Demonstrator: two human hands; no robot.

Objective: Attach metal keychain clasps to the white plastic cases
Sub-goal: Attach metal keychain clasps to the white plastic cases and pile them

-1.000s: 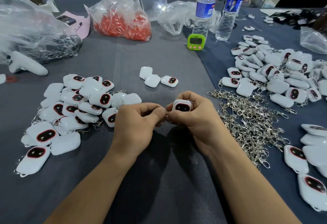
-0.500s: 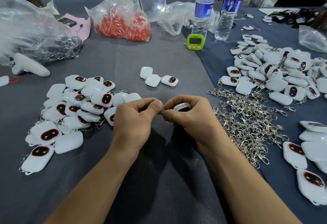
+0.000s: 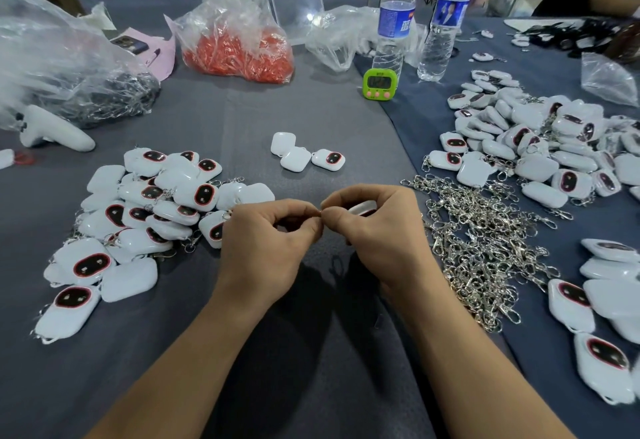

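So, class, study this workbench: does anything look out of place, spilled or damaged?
Nothing looks spilled or damaged. Only three white cases lie apart at mid-table, away from the left pile and right pile; the clasps sit in one tangled heap.

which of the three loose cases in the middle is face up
The rightmost case: its dark red-rimmed window shows; the left case and middle case show plain white.

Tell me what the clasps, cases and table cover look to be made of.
Clasps: metal, likely plated steel or alloy; silvery with bright glints.
Cases: hard plastic, it seems; glossy white shells with soft highlights and dark, red-rimmed insets.
Cover: woven cloth, probably; matte grey, with creases and no shine.
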